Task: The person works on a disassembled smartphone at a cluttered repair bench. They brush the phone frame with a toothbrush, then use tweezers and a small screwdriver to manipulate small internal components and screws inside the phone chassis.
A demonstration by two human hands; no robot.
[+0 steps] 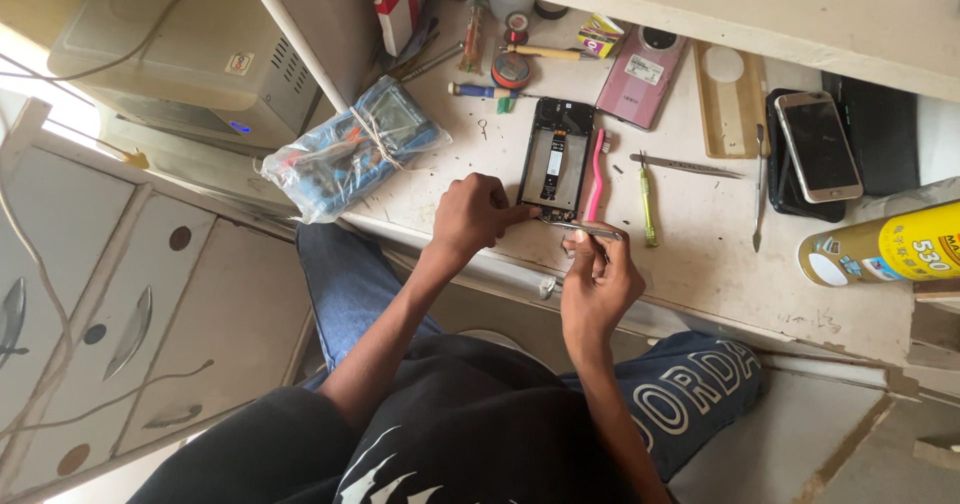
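opened phone lies flat on the worktop, long axis running 12 to 6 | left hand pinches its bottom corner from about 8 o'clock | right hand at 5 o'clock, gripping metal tweezers, tips right at the phone's lower edge | pink brush just beside, at 3

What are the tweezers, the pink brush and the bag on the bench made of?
Tweezers in the right hand: looks like bare metal, grey with a dull shine. Pink brush beside the opened phone: likely moulded plastic, uniform bright colour. Bag: thin clear plastic film, crinkled and glossy, contents show through.
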